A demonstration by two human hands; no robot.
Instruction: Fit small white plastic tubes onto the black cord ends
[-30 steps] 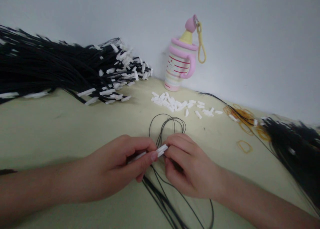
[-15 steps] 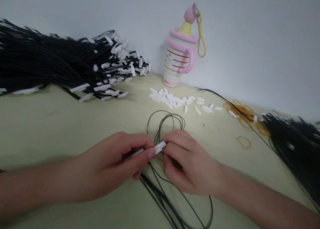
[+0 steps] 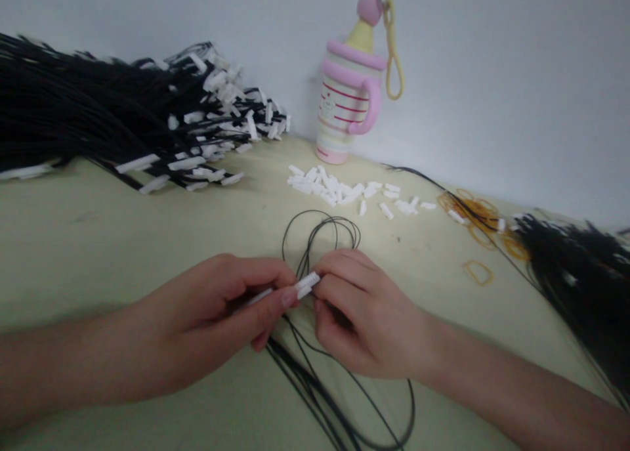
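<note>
My left hand (image 3: pixel 236 306) pinches a white plastic connector (image 3: pixel 308 284) between thumb and index finger. The connector's toothed end sticks out to the right, tilted slightly up, and a second white strip shows behind the thumb. Right at that end, my right hand (image 3: pixel 364 313) is closed with its fingertips pressed together; what they hold is hidden. Thin black wires (image 3: pixel 322 385) run from beneath the left fingers toward the front edge. Other wires curl in loops (image 3: pixel 337 222) just beyond both hands.
Loose white connectors (image 3: pixel 329 187) lie scattered before a pink striped cup (image 3: pixel 344 103) by the wall. A big bundle of black wires with white connectors (image 3: pixel 123 116) fills the back left. Yellow rubber bands (image 3: pixel 478 274) and another black wire bundle (image 3: pixel 581 287) are at right.
The whole view has shifted slightly, so things appear a little higher and further left. Both hands keep the same grip around the connector.
</note>
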